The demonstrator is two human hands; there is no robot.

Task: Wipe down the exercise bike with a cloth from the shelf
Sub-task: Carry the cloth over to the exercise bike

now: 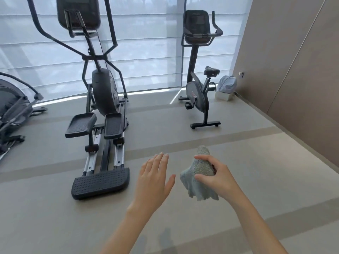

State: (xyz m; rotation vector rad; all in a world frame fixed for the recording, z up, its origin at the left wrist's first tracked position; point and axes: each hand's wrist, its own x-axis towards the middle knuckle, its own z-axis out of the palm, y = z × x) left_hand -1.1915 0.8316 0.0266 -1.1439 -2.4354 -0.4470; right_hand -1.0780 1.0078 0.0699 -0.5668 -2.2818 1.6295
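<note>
A black upright exercise bike [199,83] stands by the window at the back right, with its console, handlebars and saddle in plain sight. My right hand [214,176] grips a bunched pale blue-grey cloth [199,177] in mid-air over the floor, well short of the bike. My left hand [155,177] hovers beside the cloth with its fingers straight and together, holding nothing. The shelf is out of view.
A black elliptical trainer [100,107] stands left of centre, its rear step near my left hand. Part of another machine [14,110] shows at the left edge. A light blue bag [227,84] sits on a white box [224,97] beside the bike. A brown panelled wall [293,70] runs along the right.
</note>
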